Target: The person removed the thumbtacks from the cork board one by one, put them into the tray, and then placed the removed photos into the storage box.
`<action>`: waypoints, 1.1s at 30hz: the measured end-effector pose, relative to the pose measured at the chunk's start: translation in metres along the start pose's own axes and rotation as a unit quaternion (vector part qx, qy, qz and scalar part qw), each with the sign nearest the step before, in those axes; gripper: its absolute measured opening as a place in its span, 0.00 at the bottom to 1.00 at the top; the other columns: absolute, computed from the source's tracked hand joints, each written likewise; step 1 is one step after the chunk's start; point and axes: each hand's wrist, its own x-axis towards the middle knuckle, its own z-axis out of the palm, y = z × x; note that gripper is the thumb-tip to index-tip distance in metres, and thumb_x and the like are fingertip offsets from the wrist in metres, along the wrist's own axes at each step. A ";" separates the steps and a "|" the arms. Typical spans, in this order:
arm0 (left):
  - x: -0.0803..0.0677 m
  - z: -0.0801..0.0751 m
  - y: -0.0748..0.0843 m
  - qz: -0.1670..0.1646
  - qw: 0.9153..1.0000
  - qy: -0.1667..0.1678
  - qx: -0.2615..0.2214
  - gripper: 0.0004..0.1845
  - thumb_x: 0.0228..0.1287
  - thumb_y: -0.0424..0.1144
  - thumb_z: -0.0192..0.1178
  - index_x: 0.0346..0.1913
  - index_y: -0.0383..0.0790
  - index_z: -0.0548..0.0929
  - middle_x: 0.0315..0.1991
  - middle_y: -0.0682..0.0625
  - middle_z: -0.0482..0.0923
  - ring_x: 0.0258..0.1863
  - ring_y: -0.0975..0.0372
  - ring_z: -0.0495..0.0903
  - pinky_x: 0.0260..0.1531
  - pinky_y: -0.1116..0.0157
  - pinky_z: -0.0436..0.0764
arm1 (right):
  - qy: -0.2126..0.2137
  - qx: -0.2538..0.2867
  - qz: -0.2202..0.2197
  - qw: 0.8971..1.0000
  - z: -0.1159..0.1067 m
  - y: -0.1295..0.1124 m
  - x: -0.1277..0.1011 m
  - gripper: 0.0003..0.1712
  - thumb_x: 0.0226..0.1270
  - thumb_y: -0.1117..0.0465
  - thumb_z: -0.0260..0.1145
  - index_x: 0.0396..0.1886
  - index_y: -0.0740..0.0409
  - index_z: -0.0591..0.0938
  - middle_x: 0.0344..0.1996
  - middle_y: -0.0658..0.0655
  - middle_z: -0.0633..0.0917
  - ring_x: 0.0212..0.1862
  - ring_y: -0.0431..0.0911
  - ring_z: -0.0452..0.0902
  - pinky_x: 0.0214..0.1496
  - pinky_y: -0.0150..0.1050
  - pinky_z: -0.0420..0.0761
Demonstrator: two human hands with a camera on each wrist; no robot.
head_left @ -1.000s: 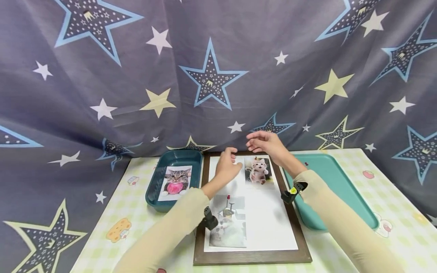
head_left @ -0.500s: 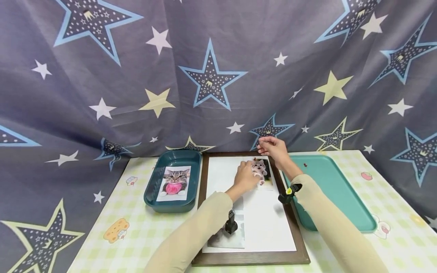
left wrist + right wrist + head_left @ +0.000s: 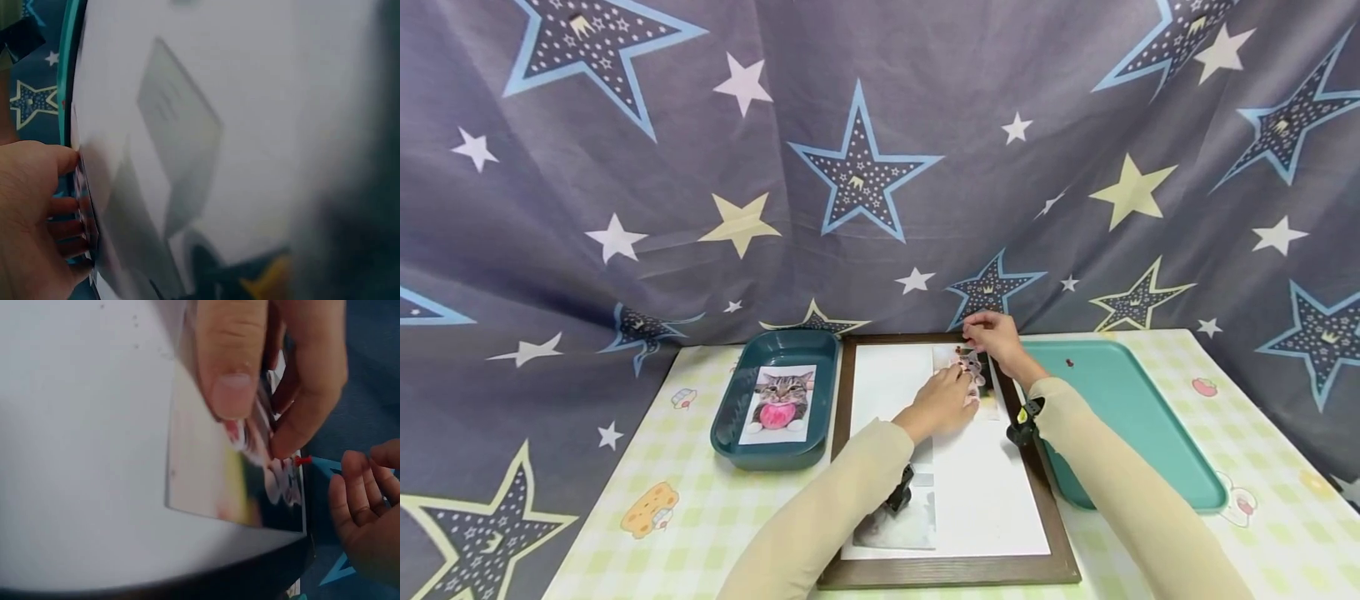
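Observation:
In the head view my left hand (image 3: pixel 942 402) lies over a kitten photo (image 3: pixel 991 400) at the upper right of a brown-framed white board (image 3: pixel 985 483). Its thumb and fingers touch the photo, as the right wrist view shows, and cover much of it. A red push pin (image 3: pixel 303 460) stands at the photo's top edge, close to a left fingertip. My right hand (image 3: pixel 996 337) hovers just beyond the board's top edge, its fingers loosely bent, with nothing visible between them. A pale grey-white photo (image 3: pixel 895 525) at lower left is partly hidden by my left arm.
A dark teal bin (image 3: pixel 722 417) at the left contains a tabby cat photo (image 3: pixel 778 406). At the right a green tray (image 3: pixel 1135 433) holds a red pin (image 3: pixel 1070 363). Behind the table hangs a star-patterned curtain (image 3: pixel 865 275).
My left hand has moved right from above the board onto the kitten photo. My right hand has shifted slightly right and lower, near the photo's pinned top edge.

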 end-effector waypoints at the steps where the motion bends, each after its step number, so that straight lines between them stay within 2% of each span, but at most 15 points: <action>1: 0.000 0.000 -0.001 0.003 1.000 0.001 0.003 0.29 0.79 0.52 0.47 0.73 0.37 0.69 0.70 0.43 0.68 0.68 0.53 0.70 0.71 0.60 0.69 | -0.002 -0.008 0.000 1.000 0.001 0.001 0.000 0.19 0.73 0.71 0.60 0.57 0.81 0.75 0.29 0.52 0.85 0.28 0.39 0.84 0.33 0.35 0.86; 6: -0.002 -0.003 -0.004 0.014 1.000 -0.010 -0.006 0.29 0.79 0.52 0.49 0.74 0.38 0.68 0.71 0.43 0.68 0.69 0.52 0.70 0.70 0.60 0.72 | -0.003 -0.019 0.014 1.000 0.008 0.006 0.002 0.17 0.71 0.71 0.61 0.54 0.80 0.77 0.29 0.55 0.84 0.27 0.40 0.81 0.30 0.34 0.83; 13: -0.002 -0.005 -0.005 0.004 1.000 -0.025 -0.018 0.31 0.78 0.53 0.51 0.76 0.41 0.65 0.76 0.45 0.63 0.74 0.52 0.66 0.71 0.59 0.72 | 0.000 -0.061 0.053 0.997 0.017 0.011 0.001 0.15 0.71 0.68 0.63 0.53 0.75 0.80 0.29 0.55 0.85 0.27 0.42 0.81 0.29 0.33 0.80; 18: -0.003 -0.002 -0.002 -0.002 1.000 -0.014 -0.003 0.32 0.78 0.52 0.52 0.76 0.39 0.65 0.76 0.45 0.63 0.73 0.52 0.66 0.72 0.60 0.70 | -0.006 -0.067 0.053 0.996 0.018 0.015 0.001 0.17 0.70 0.69 0.64 0.53 0.77 0.79 0.28 0.58 0.86 0.24 0.42 0.79 0.25 0.34 0.78; 25: 0.000 0.001 0.000 -0.004 1.000 -0.008 -0.004 0.31 0.79 0.54 0.50 0.76 0.41 0.65 0.75 0.45 0.64 0.73 0.53 0.67 0.72 0.60 0.70 | 0.002 -0.104 0.042 0.994 0.013 0.024 0.004 0.15 0.69 0.68 0.65 0.49 0.77 0.83 0.21 0.52 0.84 0.22 0.39 0.78 0.24 0.31 0.78; 28: 0.000 -0.002 -0.001 -0.003 1.000 -0.018 -0.009 0.31 0.79 0.54 0.50 0.77 0.42 0.65 0.74 0.46 0.64 0.73 0.53 0.67 0.69 0.59 0.73 | -0.012 -0.108 0.038 0.993 0.011 0.027 0.004 0.14 0.68 0.68 0.66 0.47 0.78 0.83 0.20 0.51 0.84 0.21 0.39 0.77 0.24 0.30 0.79; 33: -0.001 -0.008 -0.003 -0.006 0.999 -0.040 -0.015 0.31 0.78 0.54 0.51 0.77 0.45 0.65 0.76 0.47 0.63 0.74 0.54 0.65 0.67 0.58 0.76 | -0.052 -0.085 0.047 0.994 0.008 0.028 0.004 0.15 0.69 0.69 0.66 0.49 0.79 0.82 0.21 0.52 0.84 0.22 0.39 0.77 0.24 0.30 0.79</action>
